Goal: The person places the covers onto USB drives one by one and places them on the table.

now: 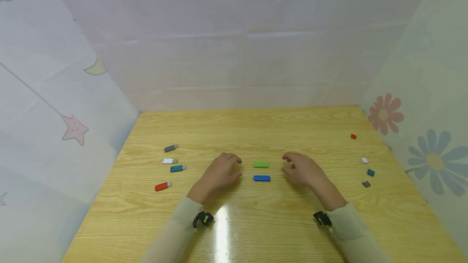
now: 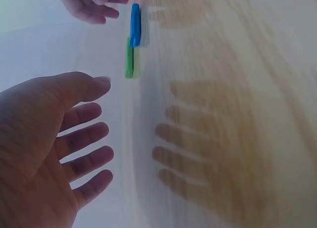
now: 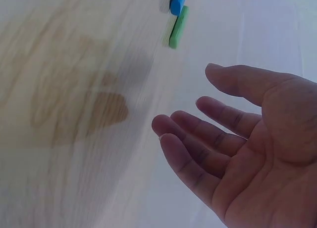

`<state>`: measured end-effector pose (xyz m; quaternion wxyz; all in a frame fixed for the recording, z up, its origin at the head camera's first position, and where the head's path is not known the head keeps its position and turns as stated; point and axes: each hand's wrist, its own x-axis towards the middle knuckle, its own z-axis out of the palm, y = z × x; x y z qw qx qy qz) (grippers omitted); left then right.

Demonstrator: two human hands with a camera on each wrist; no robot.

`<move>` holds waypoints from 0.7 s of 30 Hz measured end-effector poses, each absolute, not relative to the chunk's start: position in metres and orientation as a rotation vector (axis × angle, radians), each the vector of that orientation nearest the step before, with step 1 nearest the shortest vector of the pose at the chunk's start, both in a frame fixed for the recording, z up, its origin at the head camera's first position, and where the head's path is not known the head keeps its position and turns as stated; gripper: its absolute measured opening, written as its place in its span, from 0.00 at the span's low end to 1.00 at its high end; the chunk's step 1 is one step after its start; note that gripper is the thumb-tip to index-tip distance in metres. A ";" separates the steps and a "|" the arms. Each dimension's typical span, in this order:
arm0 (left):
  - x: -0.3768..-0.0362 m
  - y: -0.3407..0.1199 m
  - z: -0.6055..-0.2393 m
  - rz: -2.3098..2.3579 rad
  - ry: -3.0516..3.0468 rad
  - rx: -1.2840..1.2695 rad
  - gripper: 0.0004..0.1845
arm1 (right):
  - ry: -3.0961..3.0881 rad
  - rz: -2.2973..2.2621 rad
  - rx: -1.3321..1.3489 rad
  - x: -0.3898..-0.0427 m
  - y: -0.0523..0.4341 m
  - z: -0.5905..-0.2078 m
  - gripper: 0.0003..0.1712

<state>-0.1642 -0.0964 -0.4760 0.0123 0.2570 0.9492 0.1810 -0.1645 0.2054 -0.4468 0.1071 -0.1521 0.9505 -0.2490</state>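
Note:
Two flat sticks lie side by side at the middle of the wooden table (image 1: 256,133): a green stick (image 1: 261,164) and, nearer to me, a blue stick (image 1: 261,178). My left hand (image 1: 224,170) hovers just left of them with fingers loosely bent, holding nothing. Just right of the sticks, my right hand (image 1: 297,169) is equally relaxed and empty. The left wrist view shows the left hand (image 2: 74,139) spread over the table, with the green stick (image 2: 129,59) and blue stick (image 2: 134,25) beyond it. From the right wrist, the right hand (image 3: 218,139) appears palm-up near the green stick (image 3: 179,26).
Several USB drives lie at the left: grey (image 1: 170,148), white (image 1: 170,160), blue (image 1: 177,168), red (image 1: 162,186). Small caps sit at the right: red (image 1: 353,136), white (image 1: 364,160), blue (image 1: 371,172), grey (image 1: 366,184). Cloth walls enclose the table on three sides.

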 end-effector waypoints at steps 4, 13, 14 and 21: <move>-0.164 -0.108 -0.477 0.537 2.966 0.763 0.20 | 2.790 -0.759 -0.418 -0.164 0.214 -0.444 0.25; -0.161 -0.137 -0.478 0.539 2.996 0.691 0.20 | 2.785 -0.775 -0.360 -0.164 0.238 -0.444 0.27; -0.161 -0.140 -0.478 0.545 3.000 0.683 0.20 | 2.782 -0.779 -0.363 -0.164 0.240 -0.444 0.27; -0.158 -0.160 -0.479 0.548 3.025 0.614 0.20 | 2.782 -0.781 -0.334 -0.162 0.254 -0.447 0.27</move>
